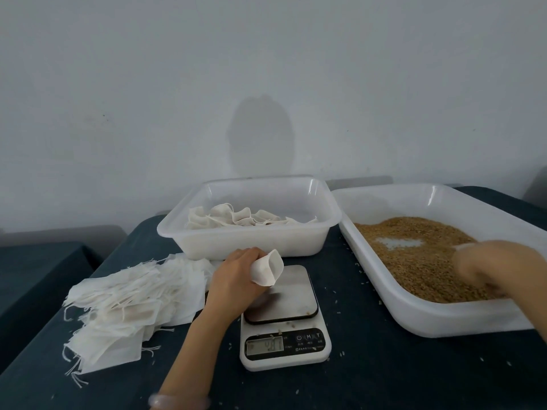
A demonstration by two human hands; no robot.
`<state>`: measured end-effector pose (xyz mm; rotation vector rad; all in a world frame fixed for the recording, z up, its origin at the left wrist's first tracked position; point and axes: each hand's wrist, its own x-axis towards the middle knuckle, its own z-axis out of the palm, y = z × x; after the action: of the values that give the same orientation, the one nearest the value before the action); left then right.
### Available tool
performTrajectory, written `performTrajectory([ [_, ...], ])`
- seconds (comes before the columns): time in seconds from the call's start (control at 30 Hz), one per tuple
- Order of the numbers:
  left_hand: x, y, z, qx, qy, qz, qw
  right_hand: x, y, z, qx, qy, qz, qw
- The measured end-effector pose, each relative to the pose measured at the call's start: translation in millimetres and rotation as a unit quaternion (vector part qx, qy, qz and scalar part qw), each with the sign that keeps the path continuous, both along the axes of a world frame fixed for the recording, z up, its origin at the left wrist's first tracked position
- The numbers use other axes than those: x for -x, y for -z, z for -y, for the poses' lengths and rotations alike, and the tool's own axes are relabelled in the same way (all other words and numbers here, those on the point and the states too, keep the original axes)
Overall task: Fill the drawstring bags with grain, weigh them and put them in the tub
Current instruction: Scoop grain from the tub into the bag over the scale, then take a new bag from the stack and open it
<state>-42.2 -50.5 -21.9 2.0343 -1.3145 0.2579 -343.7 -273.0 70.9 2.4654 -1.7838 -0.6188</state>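
Observation:
My left hand [236, 273] grips a small white drawstring bag [268, 269] with its mouth held open, just above the steel platform of the kitchen scale [284, 318]. My right hand [485, 267], blurred, reaches down into the brown grain [414, 255] inside the large white tray [444, 315] on the right; its fingers are buried in the grain and whether they hold any is hidden. A white tub [248, 232] behind the scale holds several filled bags [236, 218]. A heap of empty bags [124, 303] lies on the left.
Everything stands on a dark blue cloth-covered table [384, 365] with scattered loose grains. A plain wall rises close behind the tub and tray. A lower dark surface [35, 276] sits off the table's left edge.

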Motion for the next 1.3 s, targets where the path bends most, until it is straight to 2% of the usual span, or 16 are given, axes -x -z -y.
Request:
performTrajectory([
  [0.03, 0, 0, 0, 0.000, 0.001, 0.000, 1.000, -3, -2, -10, -0.031, 0.008, 0.013, 0.999],
  [0.07, 0, 0, 0, 0.002, 0.001, 0.000, 1.000, -7, -5, -21, -0.052, -0.005, -0.014, 0.999],
  [0.13, -1, 0, -1, 0.004, 0.004, 0.002, 1.000, -13, -10, -31, -0.107, -0.045, 0.012, 0.993],
  [0.27, 0, -1, -1, -0.007, 0.008, -0.002, 1.000, -15, -22, -36, -0.169, -0.048, 0.130, 0.976],
  [0.37, 1, -1, -2, -0.008, 0.006, -0.004, 1.000, -12, -26, -21, -0.051, -0.066, 0.133, 0.988],
  [0.47, 1, -1, -2, -0.010, -0.003, -0.012, 1.000, -11, -33, -15, 0.017, -0.024, 0.123, 0.992],
  [0.6, 0, 0, -2, -0.016, 0.003, -0.014, 1.000, -22, -20, -17, 0.006, -0.020, 0.081, 0.997],
  [0.67, 1, 0, -2, -0.015, 0.004, -0.012, 1.000, -28, -7, -18, -0.004, -0.059, 0.072, 0.996],
  [0.77, 1, -1, -2, -0.010, 0.003, -0.008, 1.000, -38, 5, -20, -0.038, -0.099, 0.108, 0.989],
  [0.9, 1, -1, -1, -0.016, -0.001, -0.014, 1.000, -44, 10, -19, -0.121, -0.111, 0.259, 0.952],
  [1.0, 3, -2, -1, -0.013, -0.013, -0.020, 1.000, -37, 11, -11, -0.194, -0.029, 0.367, 0.909],
  [1.1, 4, -3, -2, -0.015, -0.014, -0.031, 0.999, -29, 10, -3, -0.235, 0.039, 0.415, 0.878],
  [1.3, 10, -12, -2, 0.014, -0.012, -0.079, 0.997, -19, 9, 7, -0.198, 0.065, 0.474, 0.856],
])
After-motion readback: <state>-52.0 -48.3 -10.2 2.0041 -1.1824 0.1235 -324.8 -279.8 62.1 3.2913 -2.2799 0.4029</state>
